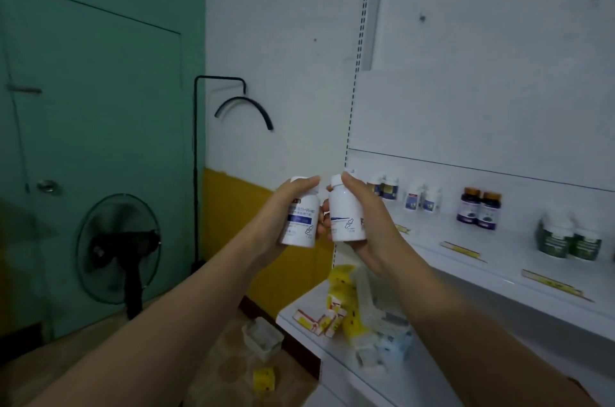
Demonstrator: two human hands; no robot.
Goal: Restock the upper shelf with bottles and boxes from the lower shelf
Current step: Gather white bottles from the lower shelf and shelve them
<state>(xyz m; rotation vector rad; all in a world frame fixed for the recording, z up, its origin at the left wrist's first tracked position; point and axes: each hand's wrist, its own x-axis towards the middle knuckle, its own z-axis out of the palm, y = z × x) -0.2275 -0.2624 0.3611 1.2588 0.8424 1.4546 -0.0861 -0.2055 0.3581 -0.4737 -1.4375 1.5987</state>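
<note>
At the white metal upper shelf [499,250], white plastic bottles [299,217] are being clamped in left grip [276,210] and right grip [372,227]; level placement is being advised.

1. White bottle [299,217]: white cap, blue band on its label, upright with a slight tilt, gripped round its body by the left hand [281,207].
2. Second white bottle [346,212]: white cap, blue stripe on its label, upright, gripped by the right hand [371,220]. The 2 bottles are just beside each other, near the left end of the upper shelf.
3. Upper shelf [499,250]: white, with upright bottles in pairs: a dark-labelled pair [386,188], a white pair [422,200], a brown-capped dark pair [479,208] and a green-labelled pair [569,240].
4. Lower shelf [312,343]: white, with small red-and-white boxes [319,320] lying tumbled, yellow packs [346,300] and blurred pale blue boxes [392,340].
</note>
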